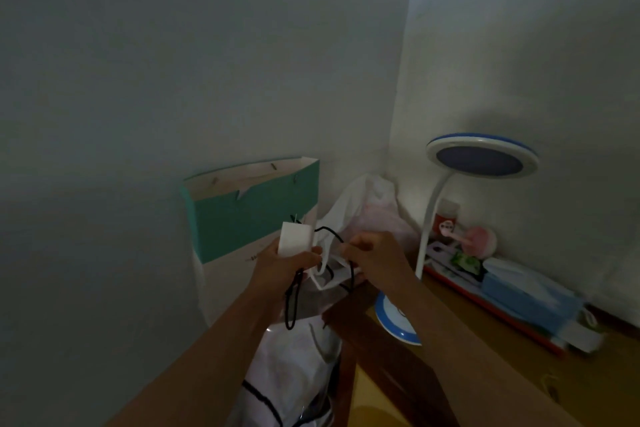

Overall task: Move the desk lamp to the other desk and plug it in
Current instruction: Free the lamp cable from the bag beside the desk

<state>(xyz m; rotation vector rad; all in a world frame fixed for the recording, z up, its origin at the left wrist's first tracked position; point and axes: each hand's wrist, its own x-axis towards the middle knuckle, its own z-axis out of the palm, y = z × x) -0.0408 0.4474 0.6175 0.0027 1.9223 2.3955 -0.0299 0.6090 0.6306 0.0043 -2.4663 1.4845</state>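
Note:
The desk lamp (481,158) stands on the wooden desk (491,371) at the right, unlit, with a round blue-and-white head, a white bent neck and a blue-rimmed base partly hidden behind my right forearm. My left hand (284,265) grips the white plug adapter (294,239) of its black cord (294,302), which hangs in loops below. My right hand (374,256) pinches the same cord just right of the adapter, over the gap beside the desk's left edge.
A teal and white paper bag (252,208) leans on the wall at the left. White plastic bags (298,367) fill the gap below my hands. Boxes, a tissue pack (530,295) and pink items (479,239) line the desk's back edge along the right wall.

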